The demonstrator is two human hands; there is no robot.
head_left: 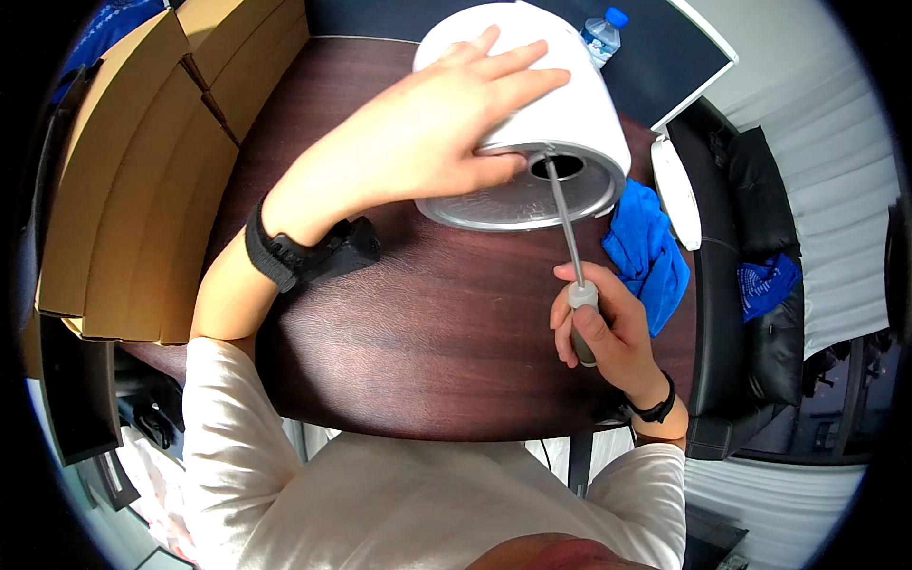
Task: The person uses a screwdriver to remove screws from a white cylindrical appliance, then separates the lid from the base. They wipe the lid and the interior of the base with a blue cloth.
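Note:
On the dark wood table lies a white drum-shaped appliance (570, 104), tipped so that its metal-lined end with a round dark hole faces me. My left hand (456, 119) rests on top of it, fingers spread over the white shell and thumb at the rim of the metal end. In my right hand (613, 328) is a screwdriver (565, 223) with a long metal shaft and a grey handle. Its tip reaches the upper edge of the end, by the hole; the exact contact point is too small to make out.
A blue cloth (646, 252) and a white curved piece (676, 193) lie right of the appliance. Behind stand a blue-capped bottle (601, 38) and a dark panel (655, 66). Cardboard boxes (133, 190) line the left side. A black object (351, 249) sits by my left wrist.

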